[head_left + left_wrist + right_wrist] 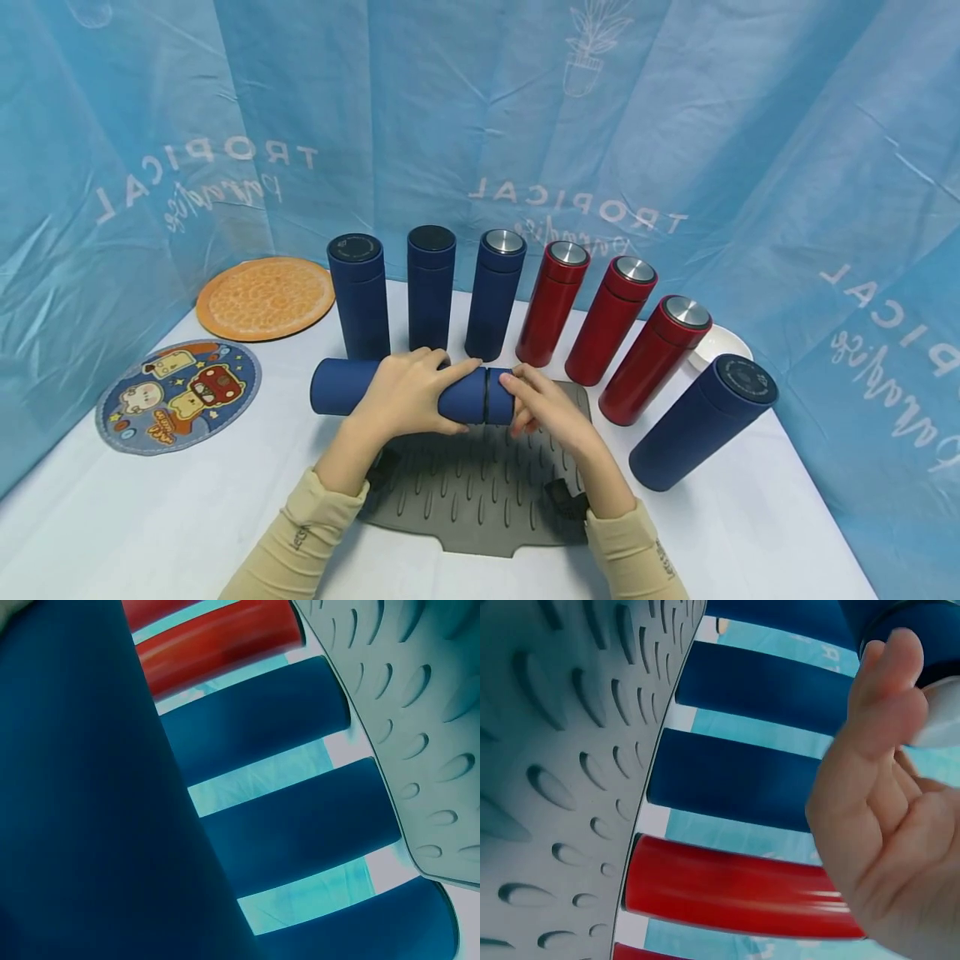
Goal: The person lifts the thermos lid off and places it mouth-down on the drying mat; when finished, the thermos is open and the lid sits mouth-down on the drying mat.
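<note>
Blue bottle (467,398) — held sideways | grey mat (472,492), white tabletop (187,508) | blue curtains (465,100) around

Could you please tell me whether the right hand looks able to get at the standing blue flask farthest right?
Probably yes: nothing stands on the near side of that blue flask, though the right hand is on the lid of the held flask and would likely have to let go first.

Creased light-blue curtain (420,100) walls from 9 through 12 to 3 o'clock, mirrored white lettering (198,150) at 10, 2 and 3, white potted-plant drawing (583,77) at 1, white tabletop (187,517) towards 7, soft light
</note>
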Demonstrator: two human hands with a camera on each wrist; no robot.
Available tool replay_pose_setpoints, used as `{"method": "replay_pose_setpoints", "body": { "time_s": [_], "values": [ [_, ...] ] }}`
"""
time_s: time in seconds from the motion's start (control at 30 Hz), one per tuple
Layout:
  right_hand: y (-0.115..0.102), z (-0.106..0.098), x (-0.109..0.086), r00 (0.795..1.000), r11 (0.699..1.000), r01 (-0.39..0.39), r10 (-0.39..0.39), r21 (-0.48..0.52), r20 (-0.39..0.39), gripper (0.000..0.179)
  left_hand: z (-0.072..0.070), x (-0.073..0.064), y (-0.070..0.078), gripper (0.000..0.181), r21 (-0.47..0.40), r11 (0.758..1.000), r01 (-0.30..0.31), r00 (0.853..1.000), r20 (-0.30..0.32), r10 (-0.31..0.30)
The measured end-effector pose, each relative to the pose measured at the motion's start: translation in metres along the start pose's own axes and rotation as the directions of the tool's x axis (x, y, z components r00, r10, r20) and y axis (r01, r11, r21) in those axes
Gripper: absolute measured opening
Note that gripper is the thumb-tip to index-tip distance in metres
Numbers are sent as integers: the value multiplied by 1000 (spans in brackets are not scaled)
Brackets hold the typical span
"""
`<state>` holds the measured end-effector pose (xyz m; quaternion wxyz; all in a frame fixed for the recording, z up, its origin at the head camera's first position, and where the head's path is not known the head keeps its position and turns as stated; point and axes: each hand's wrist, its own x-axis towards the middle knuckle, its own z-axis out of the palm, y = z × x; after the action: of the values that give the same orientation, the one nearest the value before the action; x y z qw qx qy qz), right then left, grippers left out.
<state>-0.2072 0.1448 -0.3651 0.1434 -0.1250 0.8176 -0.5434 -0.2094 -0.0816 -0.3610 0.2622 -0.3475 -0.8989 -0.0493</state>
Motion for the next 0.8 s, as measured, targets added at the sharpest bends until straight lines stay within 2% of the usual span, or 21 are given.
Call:
{"method": "replay_pose_setpoints", "body": {
  "time_s": [0.13, 0.23, 0.6, 0.7, 0.8],
  "values": [
    [2, -3, 1, 996, 998, 27, -32, 62, 80, 44, 0, 0, 0, 80, 0, 1000, 5, 1000, 11, -5],
    [5, -6, 0, 994, 997, 41, -47, 62, 103, 49, -1, 0, 0, 79, -2, 1000, 8, 1000, 21, -8],
    [6, -9, -1, 980, 987, 161, -161, 8, 120, 62, -1, -1, -1, 80, 8, 1000, 17, 1000, 25, -17],
    [5, -8, -1, 980, 986, 167, -163, -18, 114, 67, -1, -1, -2, 80, 12, 1000, 21, 999, 28, -21],
    [3, -6, -1, 985, 991, 128, -124, -33, 116, 73, -1, -1, -2, 80, 12, 1000, 23, 999, 30, -24]
  ]
}}
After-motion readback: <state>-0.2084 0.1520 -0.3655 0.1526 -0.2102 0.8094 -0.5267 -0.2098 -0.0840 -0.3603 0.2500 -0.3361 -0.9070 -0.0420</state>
